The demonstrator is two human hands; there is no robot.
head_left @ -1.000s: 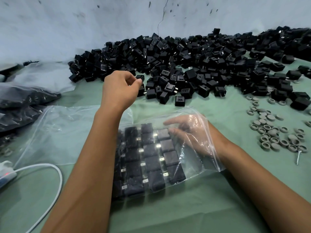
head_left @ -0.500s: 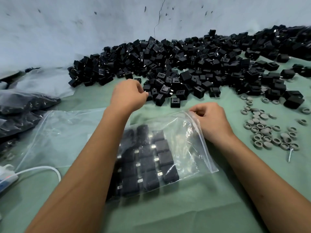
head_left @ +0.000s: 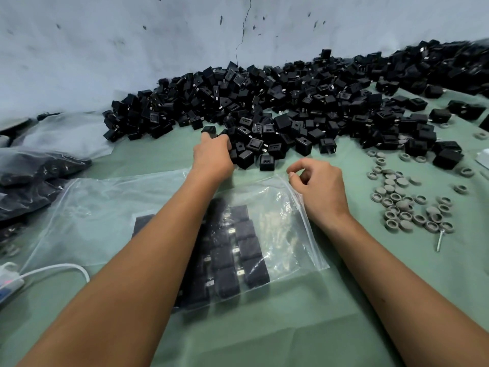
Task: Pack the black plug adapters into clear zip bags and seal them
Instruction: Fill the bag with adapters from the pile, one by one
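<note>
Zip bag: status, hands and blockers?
Left hand reaching into adapter pile. Right hand pinching zip bag mouth, bag part-filled, unsealed. Nothing blocking.

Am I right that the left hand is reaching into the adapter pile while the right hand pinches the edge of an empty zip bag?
Not quite: in the head view the zip bag already holds rows of adapters. The left hand reaching into the pile and the right hand at the bag's edge are correct.

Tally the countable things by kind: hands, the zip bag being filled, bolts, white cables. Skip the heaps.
Hands: 2 (left hand, right hand)
Zip bag being filled: 1
Bolt: 1
White cable: 1
Total: 5
Not counted, too many: loose adapters, grey rings.
</note>
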